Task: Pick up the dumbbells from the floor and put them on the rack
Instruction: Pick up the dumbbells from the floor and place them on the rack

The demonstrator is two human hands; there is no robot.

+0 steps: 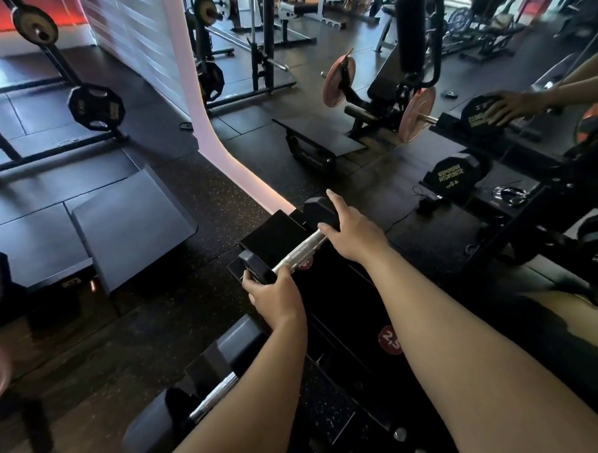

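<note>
- While the dumbbell (291, 251) sits at the far left end of the rack (352, 317), both hands are on it, one at each head.
- The left hand (276, 295) is curled around the near head, fingers wrapped over its outer face, a closed grip.
- The right hand (350, 228) lies over the far head with its fingers spread and only partly bent, so it looks more like a steadying hold than a full grip; the underside of the palm is hidden, so this is a fair guess.
- The chrome handle (296, 252) runs diagonally from near-left to far-right, between the two hands.
- Whether the dumbbell is fully seated in its cradle or just above it cannot be told from here.
- A second dumbbell (214, 399) lies on the rack nearer the person, under the left forearm.
- The next move turns on that diagonal axis: the heads must line up with the rack's slot, and the left hand, nearer, would likely guide it.
</note>
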